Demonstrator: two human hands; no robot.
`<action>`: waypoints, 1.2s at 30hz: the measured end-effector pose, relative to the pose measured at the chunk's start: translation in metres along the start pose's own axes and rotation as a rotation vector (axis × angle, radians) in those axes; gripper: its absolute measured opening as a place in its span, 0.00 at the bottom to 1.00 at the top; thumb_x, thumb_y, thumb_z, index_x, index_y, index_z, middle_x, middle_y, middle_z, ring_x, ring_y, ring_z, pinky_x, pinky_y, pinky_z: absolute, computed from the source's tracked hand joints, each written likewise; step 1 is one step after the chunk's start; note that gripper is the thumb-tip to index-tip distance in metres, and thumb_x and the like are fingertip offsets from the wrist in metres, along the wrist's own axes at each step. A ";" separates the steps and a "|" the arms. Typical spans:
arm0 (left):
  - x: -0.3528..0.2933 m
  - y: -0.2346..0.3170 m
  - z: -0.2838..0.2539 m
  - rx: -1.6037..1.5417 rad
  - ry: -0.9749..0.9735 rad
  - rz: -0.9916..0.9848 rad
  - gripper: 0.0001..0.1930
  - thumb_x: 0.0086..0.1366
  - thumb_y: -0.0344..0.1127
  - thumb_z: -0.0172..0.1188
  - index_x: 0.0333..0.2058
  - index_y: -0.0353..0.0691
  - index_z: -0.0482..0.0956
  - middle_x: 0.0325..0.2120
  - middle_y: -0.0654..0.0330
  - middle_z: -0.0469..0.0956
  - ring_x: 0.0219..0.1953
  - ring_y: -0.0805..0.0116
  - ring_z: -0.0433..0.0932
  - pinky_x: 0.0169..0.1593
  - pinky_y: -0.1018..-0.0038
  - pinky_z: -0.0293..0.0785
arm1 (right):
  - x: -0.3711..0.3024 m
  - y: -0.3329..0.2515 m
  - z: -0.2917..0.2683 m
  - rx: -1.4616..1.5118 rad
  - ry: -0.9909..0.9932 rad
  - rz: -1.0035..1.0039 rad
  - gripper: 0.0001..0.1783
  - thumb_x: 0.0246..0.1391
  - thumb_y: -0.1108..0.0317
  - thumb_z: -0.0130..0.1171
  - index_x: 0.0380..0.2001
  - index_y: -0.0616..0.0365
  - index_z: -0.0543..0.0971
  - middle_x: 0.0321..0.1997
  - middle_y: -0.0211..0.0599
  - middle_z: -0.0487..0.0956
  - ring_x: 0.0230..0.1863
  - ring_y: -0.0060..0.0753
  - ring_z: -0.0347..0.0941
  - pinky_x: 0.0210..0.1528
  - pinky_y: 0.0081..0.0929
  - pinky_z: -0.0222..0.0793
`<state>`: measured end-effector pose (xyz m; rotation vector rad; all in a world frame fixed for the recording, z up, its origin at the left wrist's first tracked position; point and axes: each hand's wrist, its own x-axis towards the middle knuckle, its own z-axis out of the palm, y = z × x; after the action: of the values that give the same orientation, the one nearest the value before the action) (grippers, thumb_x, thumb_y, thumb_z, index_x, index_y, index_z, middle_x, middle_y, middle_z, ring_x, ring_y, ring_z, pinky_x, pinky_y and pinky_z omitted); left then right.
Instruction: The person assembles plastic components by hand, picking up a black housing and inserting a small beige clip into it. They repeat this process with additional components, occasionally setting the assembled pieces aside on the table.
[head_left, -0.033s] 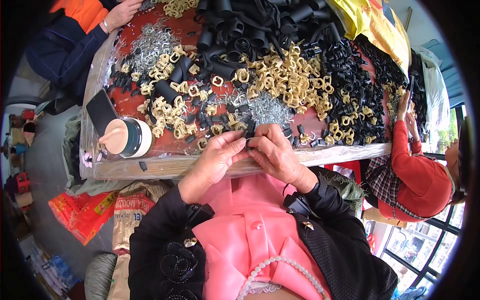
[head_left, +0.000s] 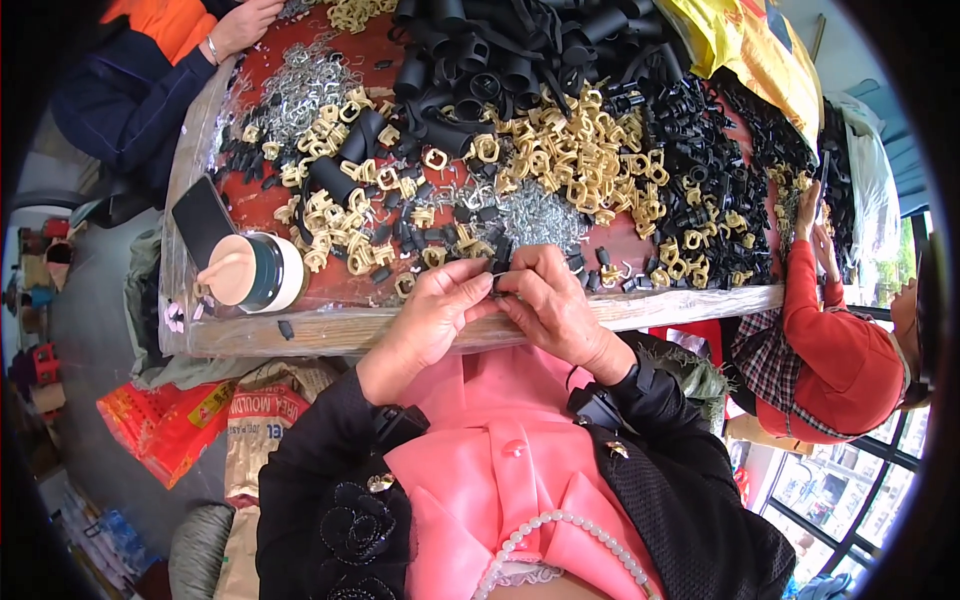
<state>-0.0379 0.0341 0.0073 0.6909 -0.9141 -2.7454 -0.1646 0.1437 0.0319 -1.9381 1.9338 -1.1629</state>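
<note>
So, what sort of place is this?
Probably a small workshop or factory room. A long worktable is heaped with tan parts, silver metal pieces and black tubes. Two other people, in a navy sleeve and a red sleeve, are beside it.

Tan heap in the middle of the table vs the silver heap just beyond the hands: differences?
Colour: the tan plastic pieces look matte; the silver metal hooks are shiny.
Shape: the tan plastic pieces are chunky with ring-like openings; the silver metal hooks are thin and bent.
Position: the silver metal hooks lie nearer the right hand; the tan plastic pieces are piled farther off.
Shared: both are loose heaps on the red tabletop.
</note>
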 end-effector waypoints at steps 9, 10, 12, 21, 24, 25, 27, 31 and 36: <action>0.006 -0.001 0.000 -0.054 -0.019 0.051 0.14 0.58 0.29 0.48 0.43 0.30 0.65 0.38 0.58 0.70 0.38 0.71 0.71 0.43 0.75 0.70 | -0.005 0.002 0.007 0.058 0.072 0.116 0.12 0.38 0.79 0.56 0.29 0.61 0.68 0.34 0.41 0.64 0.32 0.38 0.64 0.32 0.25 0.63; 0.006 -0.001 0.000 -0.055 -0.017 0.048 0.14 0.58 0.29 0.48 0.43 0.30 0.65 0.38 0.58 0.70 0.38 0.71 0.71 0.43 0.75 0.70 | -0.005 0.004 0.007 0.078 0.079 0.105 0.11 0.39 0.79 0.55 0.29 0.61 0.67 0.33 0.41 0.65 0.32 0.37 0.64 0.31 0.25 0.63; 0.007 -0.001 -0.003 -0.044 -0.008 0.050 0.13 0.59 0.30 0.48 0.42 0.31 0.66 0.37 0.58 0.71 0.38 0.71 0.71 0.43 0.73 0.70 | -0.006 0.008 0.007 0.117 0.094 0.083 0.09 0.41 0.80 0.54 0.28 0.61 0.67 0.33 0.41 0.65 0.31 0.36 0.64 0.30 0.23 0.63; 0.009 0.004 -0.006 -0.136 -0.007 0.000 0.11 0.59 0.31 0.47 0.40 0.32 0.68 0.37 0.54 0.72 0.40 0.64 0.72 0.46 0.69 0.68 | -0.003 0.018 0.005 0.151 0.117 0.116 0.08 0.42 0.78 0.54 0.27 0.61 0.67 0.31 0.40 0.66 0.30 0.37 0.64 0.30 0.25 0.63; 0.010 0.005 -0.006 -0.180 -0.030 0.013 0.11 0.59 0.31 0.47 0.40 0.33 0.68 0.37 0.56 0.72 0.41 0.66 0.71 0.47 0.70 0.67 | -0.002 0.021 0.002 0.001 0.127 0.160 0.07 0.41 0.77 0.54 0.27 0.61 0.67 0.32 0.41 0.66 0.30 0.38 0.65 0.30 0.26 0.63; 0.010 0.005 -0.006 -0.201 -0.041 0.020 0.12 0.59 0.31 0.47 0.41 0.33 0.68 0.38 0.57 0.72 0.42 0.66 0.71 0.48 0.71 0.66 | -0.001 0.020 0.001 0.002 0.126 0.161 0.07 0.41 0.77 0.54 0.27 0.61 0.67 0.32 0.41 0.66 0.30 0.38 0.65 0.30 0.26 0.63; 0.010 0.003 -0.008 -0.225 -0.053 0.040 0.12 0.59 0.31 0.47 0.41 0.33 0.68 0.38 0.57 0.72 0.42 0.67 0.70 0.48 0.71 0.66 | 0.003 0.014 -0.001 -0.036 0.130 0.126 0.07 0.40 0.77 0.55 0.26 0.61 0.69 0.30 0.40 0.66 0.29 0.39 0.66 0.29 0.27 0.64; 0.011 0.002 -0.006 -0.258 -0.089 0.084 0.12 0.60 0.32 0.47 0.41 0.34 0.68 0.38 0.56 0.72 0.42 0.68 0.70 0.49 0.71 0.64 | 0.001 0.008 0.008 0.019 0.048 0.135 0.06 0.40 0.76 0.56 0.24 0.60 0.70 0.28 0.39 0.67 0.26 0.39 0.67 0.27 0.27 0.64; 0.010 0.000 -0.002 -0.233 -0.128 0.135 0.12 0.59 0.33 0.47 0.41 0.34 0.68 0.38 0.56 0.72 0.42 0.69 0.69 0.47 0.73 0.63 | 0.003 0.005 0.018 0.058 0.008 0.129 0.08 0.40 0.72 0.55 0.26 0.60 0.70 0.23 0.39 0.67 0.24 0.42 0.68 0.25 0.31 0.66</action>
<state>-0.0454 0.0302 0.0021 0.4014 -0.6225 -2.7389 -0.1576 0.1328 0.0176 -1.7539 1.9732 -1.1795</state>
